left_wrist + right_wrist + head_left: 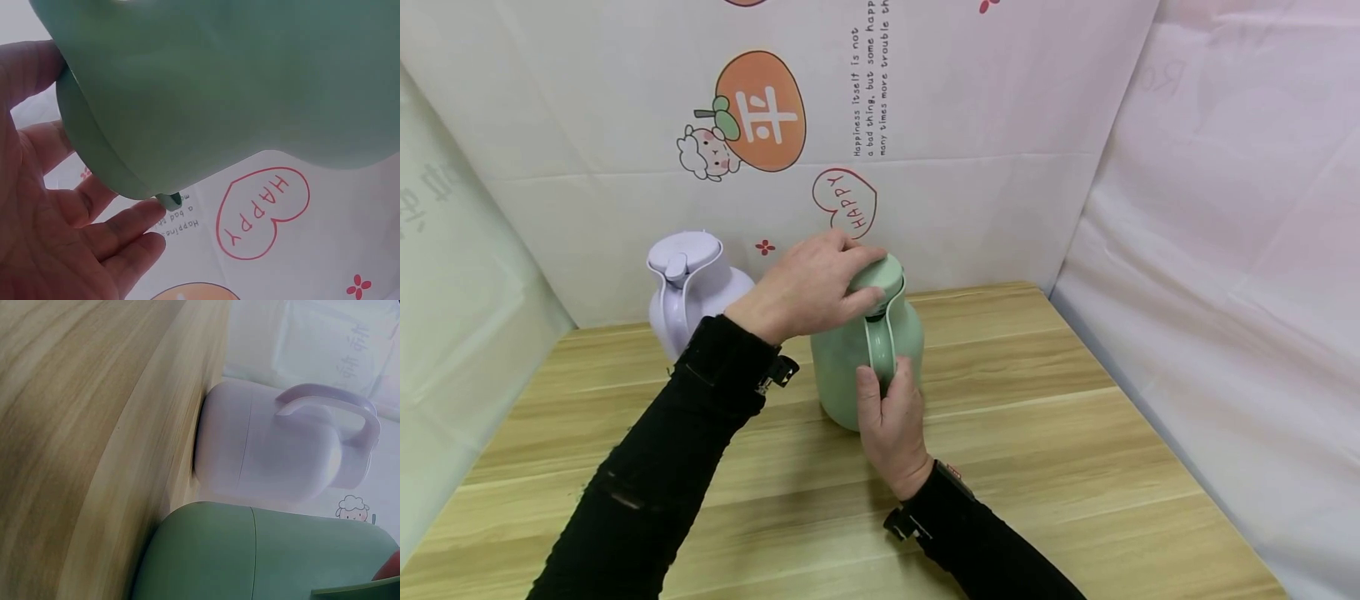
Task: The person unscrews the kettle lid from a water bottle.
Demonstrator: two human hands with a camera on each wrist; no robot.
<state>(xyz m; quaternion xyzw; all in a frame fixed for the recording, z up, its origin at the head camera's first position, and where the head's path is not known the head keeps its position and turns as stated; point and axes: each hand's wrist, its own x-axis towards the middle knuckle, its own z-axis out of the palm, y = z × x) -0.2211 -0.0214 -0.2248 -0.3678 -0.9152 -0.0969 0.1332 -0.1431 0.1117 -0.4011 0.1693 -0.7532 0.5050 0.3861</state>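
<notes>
A green jug stands upright on the wooden table, nearer the back edge than the front and roughly midway between the side edges. The left hand lies over its lid, fingers curled round the rim and thumb pressed against the near side; how tightly it clamps cannot be told. The hand hides most of the lid in the head view, and in the left wrist view the lid and body fill the picture as a blurred green mass, with the fingertips just showing beneath the rim. The right hand grips the handle low down, thumb up along its left side; its fingers wrap out of sight behind. The right wrist view shows nothing of that hand beyond a reddish sliver at the corner.

A lilac jug stands behind and to the left, near the back edge, partly covered by the left sleeve. From the right wrist its handle shows clearly.
</notes>
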